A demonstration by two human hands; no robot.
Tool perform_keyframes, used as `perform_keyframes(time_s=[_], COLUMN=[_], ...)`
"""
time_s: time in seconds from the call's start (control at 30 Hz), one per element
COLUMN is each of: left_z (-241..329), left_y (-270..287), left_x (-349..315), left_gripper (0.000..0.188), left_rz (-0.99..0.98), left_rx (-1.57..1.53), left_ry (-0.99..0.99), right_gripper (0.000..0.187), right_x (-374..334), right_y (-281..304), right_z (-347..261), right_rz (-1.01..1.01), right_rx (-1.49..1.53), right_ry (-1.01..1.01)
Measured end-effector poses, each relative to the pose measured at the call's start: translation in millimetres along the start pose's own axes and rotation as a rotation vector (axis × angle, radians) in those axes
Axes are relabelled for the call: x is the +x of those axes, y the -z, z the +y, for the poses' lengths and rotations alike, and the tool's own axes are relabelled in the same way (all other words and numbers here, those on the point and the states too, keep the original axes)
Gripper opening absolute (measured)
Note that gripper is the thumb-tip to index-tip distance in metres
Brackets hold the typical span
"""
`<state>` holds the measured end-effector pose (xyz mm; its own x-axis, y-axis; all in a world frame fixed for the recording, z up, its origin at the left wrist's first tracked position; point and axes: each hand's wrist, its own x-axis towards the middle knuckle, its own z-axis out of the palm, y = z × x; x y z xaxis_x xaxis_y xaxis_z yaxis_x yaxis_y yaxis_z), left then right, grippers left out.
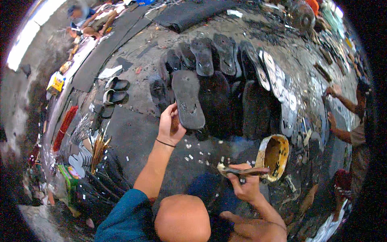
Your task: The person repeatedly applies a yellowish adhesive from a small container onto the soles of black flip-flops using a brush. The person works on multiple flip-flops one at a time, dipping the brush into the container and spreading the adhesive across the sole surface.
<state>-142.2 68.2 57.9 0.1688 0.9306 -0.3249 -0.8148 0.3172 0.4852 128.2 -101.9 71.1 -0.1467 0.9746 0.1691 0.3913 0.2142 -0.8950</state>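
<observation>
My left hand (171, 124) grips a dark rubber sandal sole (188, 97) by its near left edge and holds it raised. The broad face is turned up, with worn-looking marks near the lower end. Closed round a brush (248, 171) with a flat wooden handle is my right hand (244, 186); pale, crusted bristles point left. Just beyond that hand stands a cut-open tub (261, 155), its rim caked in yellowish glue-like residue. Beyond the raised sole, rows of dark soles (215, 105) lie on the floor, several leaning on each other.
Small white scraps (189, 156) dot the floor. A pair of sandals (115, 97) lies at the left, near a red bundle (65, 128). Pale soles (278, 80) line the right. One person (358, 133) works at far right, another (86, 20) at upper left. A black sheet (189, 14) lies at the back.
</observation>
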Motion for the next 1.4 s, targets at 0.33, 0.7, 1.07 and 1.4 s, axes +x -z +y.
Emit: perform_keyframes(time_s=[0.33, 0.7, 1.07, 1.4], left_z=[128, 15, 144, -38], left_y=[84, 333, 179, 263], left_x=[163, -169, -160, -155], left_gripper=[0.036, 0.041, 0.036, 0.031], left_rz=[-0.452, 0.957, 0.514, 0.963], left_rx=[-0.033, 0.942, 1.045, 1.808], left_ry=[-0.306, -0.656, -0.946, -0.498], right_gripper=[0.025, 0.021, 0.027, 0.029], right_x=[-25, -32, -43, -63], right_y=[-2, 11, 33, 59], right_z=[15, 25, 34, 43], right_rz=[-0.020, 0.137, 0.204, 0.345], right_rx=[0.009, 0.032, 0.033, -0.040], right_ry=[-0.339, -0.343, -0.327, -0.364])
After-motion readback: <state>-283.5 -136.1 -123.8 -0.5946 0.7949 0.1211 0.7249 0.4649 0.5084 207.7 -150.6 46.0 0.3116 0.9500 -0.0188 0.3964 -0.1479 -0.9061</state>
